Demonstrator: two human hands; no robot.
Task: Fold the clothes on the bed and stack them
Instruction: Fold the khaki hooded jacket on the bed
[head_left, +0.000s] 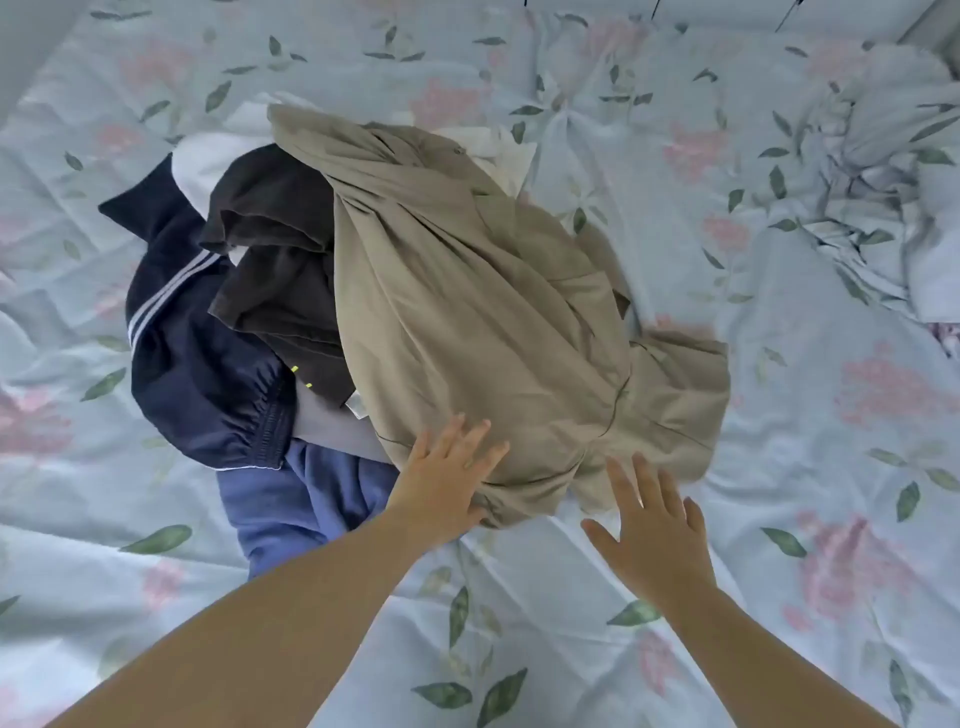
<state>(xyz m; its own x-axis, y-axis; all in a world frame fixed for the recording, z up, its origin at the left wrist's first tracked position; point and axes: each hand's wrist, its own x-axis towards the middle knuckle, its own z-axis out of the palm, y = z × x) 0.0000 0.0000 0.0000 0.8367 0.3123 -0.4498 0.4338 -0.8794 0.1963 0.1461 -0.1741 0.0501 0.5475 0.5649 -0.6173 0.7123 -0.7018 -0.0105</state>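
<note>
Resting flat on the khaki garment (483, 291), the left hand (447, 475) keeps straight fingers; the right hand (652, 525), fingers spread wide, is at its near edge. Best to pinch that edge and lift.

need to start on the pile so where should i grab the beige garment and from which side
Probably take the beige garment by its bunched near edge, coming from the near side. It drapes over the other clothes, and that edge lies free on the bed sheet, between the left hand resting on it and the right hand.
</note>
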